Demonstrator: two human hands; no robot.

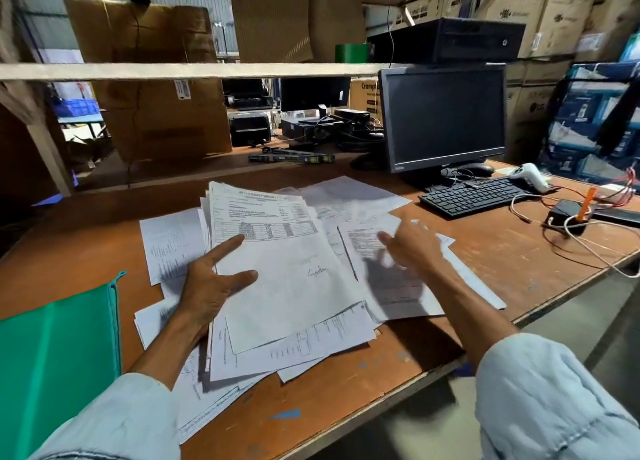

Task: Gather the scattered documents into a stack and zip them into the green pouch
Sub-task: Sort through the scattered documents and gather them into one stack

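Documents [294, 286] not squared: loose fan mid-tabletop [346, 407], sheets poking out left, right and toward the near edge. Left hand [211, 283] lies flat on the top sheet, index and thumb straight. Grip is wide, pressing not holding. Right hand [412, 245] is blurred above the right-hand sheets; grip looks wide, nothing in it.

Risks: raking the right side in likely drags only top sheets, and lower ones crease or slide off the edge. One flat palm may not pin the pile.

Green pouch [59, 349] lies just left of the pile, zip state unreadable. Keyboard [471, 196] and cables [588, 248] sit right of the outermost sheets, a possible snag. Monitor [443, 117] behind, not in the way.
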